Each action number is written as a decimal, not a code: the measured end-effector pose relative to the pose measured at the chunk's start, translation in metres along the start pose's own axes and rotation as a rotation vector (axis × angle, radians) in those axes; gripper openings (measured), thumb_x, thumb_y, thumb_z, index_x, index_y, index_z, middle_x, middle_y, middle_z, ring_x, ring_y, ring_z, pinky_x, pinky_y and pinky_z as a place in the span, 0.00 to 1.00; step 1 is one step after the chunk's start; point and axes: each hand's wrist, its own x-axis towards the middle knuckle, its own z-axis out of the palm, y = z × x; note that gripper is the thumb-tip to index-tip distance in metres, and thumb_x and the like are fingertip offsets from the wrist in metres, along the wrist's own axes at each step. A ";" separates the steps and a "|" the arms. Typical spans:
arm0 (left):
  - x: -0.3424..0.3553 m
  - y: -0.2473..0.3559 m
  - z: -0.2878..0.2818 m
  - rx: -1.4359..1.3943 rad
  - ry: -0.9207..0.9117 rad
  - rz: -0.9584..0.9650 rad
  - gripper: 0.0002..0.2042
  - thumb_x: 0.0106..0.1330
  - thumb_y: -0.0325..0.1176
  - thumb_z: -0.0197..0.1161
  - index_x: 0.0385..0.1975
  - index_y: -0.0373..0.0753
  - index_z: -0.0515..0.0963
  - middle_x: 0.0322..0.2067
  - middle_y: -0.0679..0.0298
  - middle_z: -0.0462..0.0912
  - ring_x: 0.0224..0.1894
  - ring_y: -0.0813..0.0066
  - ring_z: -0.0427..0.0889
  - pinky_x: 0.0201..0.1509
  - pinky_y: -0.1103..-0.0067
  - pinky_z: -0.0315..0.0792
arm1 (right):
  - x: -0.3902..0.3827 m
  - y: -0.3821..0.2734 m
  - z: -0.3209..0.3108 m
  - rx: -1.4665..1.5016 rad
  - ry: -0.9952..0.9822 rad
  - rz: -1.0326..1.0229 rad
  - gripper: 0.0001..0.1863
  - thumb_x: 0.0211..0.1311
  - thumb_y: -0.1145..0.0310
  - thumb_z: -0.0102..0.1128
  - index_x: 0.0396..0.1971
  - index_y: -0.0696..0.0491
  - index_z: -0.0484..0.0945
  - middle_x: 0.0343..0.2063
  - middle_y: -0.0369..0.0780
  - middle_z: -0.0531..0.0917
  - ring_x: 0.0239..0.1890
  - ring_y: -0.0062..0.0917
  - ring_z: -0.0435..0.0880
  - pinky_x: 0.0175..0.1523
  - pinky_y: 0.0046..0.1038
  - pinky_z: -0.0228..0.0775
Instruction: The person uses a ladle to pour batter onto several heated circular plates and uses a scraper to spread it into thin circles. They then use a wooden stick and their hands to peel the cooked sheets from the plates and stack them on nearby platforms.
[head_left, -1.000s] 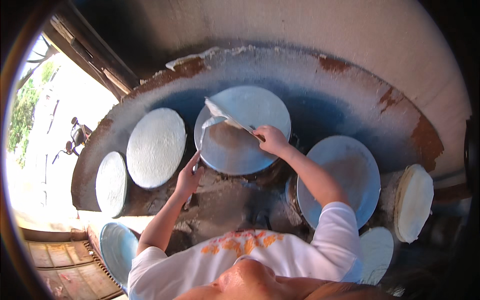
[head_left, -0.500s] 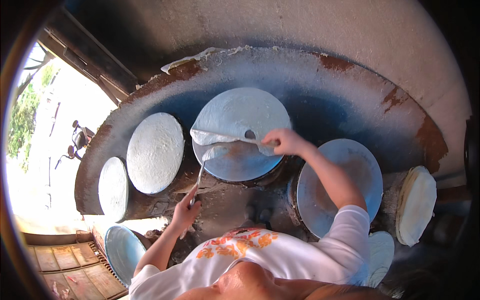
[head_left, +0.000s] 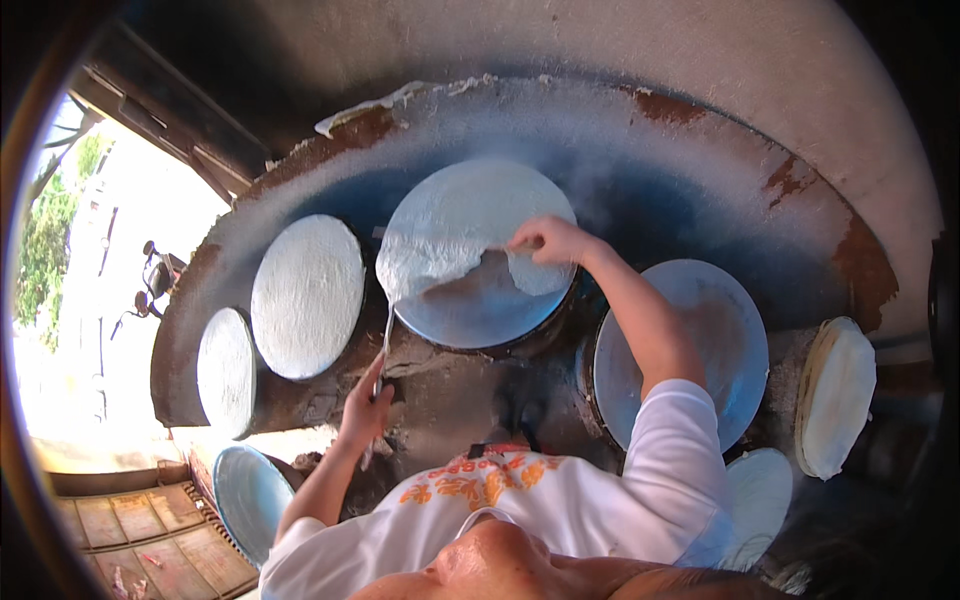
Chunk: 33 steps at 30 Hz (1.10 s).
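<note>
My right hand [head_left: 557, 242] is closed on the right end of a thin flat spreader stick that lies across a round griddle [head_left: 490, 325] in the middle. White batter [head_left: 480, 190] covers the griddle's far part, with a ragged edge toward me and a loose flap below my right hand. My left hand [head_left: 364, 408] grips a slim long-handled metal tool [head_left: 389, 325] at the griddle's left edge. The tool's head meets the batter and cannot be made out. Most of the stick is blurred against the batter.
To the left stand two batter-covered griddles [head_left: 308, 297] [head_left: 226, 373]. A bare griddle [head_left: 690, 340] is at right, beside a stack of pale flatbreads [head_left: 840, 400]. A pale blue basin [head_left: 250, 505] sits lower left. A curved, rust-edged wall [head_left: 680, 110] rises behind the griddles.
My right hand has moved left and away from me with the stick. The batter's hole has become a wide gap. The left tool's head has shifted left, into the batter's edge.
</note>
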 end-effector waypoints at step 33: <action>-0.033 0.029 -0.119 -0.791 -0.250 0.402 0.26 0.71 0.31 0.47 0.68 0.54 0.52 0.17 0.72 0.60 0.10 0.86 0.56 0.10 0.86 0.52 | 0.099 -0.203 0.394 1.134 0.850 0.588 0.14 0.69 0.60 0.48 0.48 0.51 0.64 0.25 0.41 0.80 0.09 0.18 0.68 0.13 0.21 0.59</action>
